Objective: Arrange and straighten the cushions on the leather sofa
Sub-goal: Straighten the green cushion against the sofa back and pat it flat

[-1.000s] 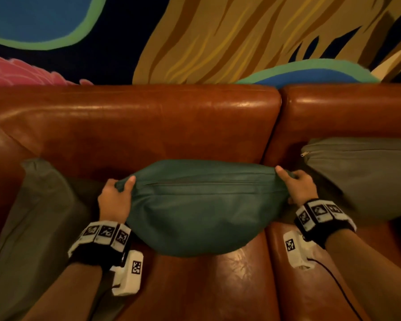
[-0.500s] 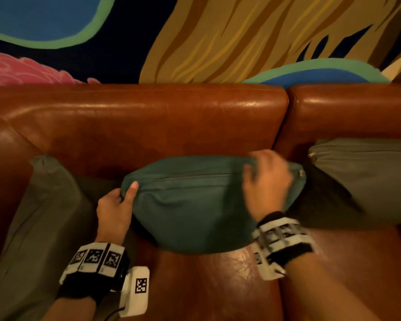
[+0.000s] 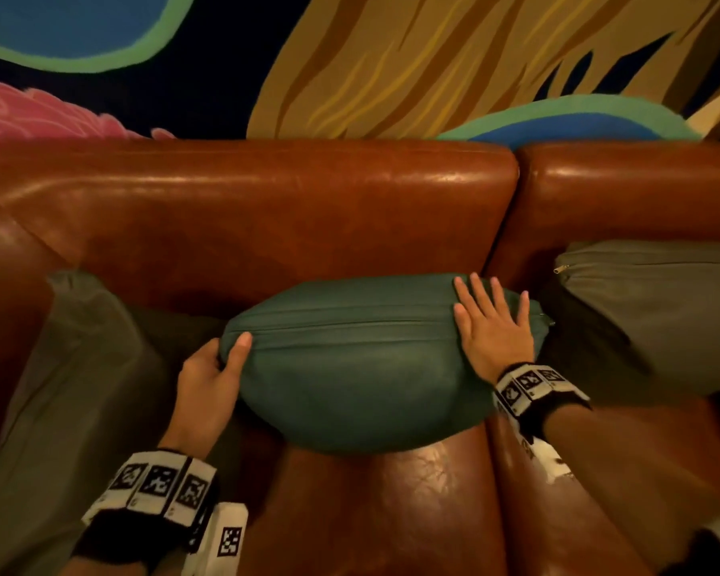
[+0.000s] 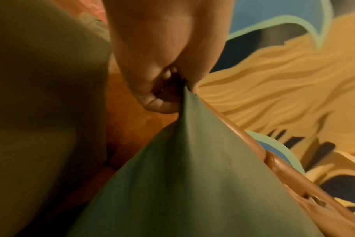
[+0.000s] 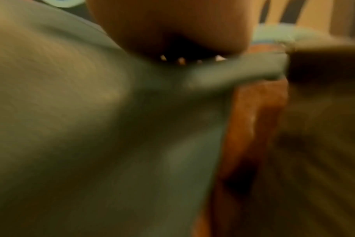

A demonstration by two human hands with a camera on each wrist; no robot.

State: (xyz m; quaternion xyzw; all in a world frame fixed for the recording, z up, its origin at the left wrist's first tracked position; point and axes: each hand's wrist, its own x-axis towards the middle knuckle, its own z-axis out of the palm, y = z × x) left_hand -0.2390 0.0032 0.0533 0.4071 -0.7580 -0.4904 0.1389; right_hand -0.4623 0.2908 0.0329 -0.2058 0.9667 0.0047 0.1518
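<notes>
A teal cushion stands on the brown leather sofa, leaning against its backrest, zip seam on top. My left hand grips the cushion's left corner, thumb over the seam; the left wrist view shows the fingers pinching that corner of the teal cushion. My right hand lies flat with straight, spread fingers on the cushion's top right end. The right wrist view is blurred, with the teal cushion under the palm.
An olive cushion lies slumped at the left end of the seat. A grey cushion with a zip pull leans at the right. A painted mural wall rises behind the backrest. Bare seat leather shows in front.
My right hand left the cushion's right corner, moved onto its top and now lies flat there with fingers spread. The left hand kept its grip on the left corner.
</notes>
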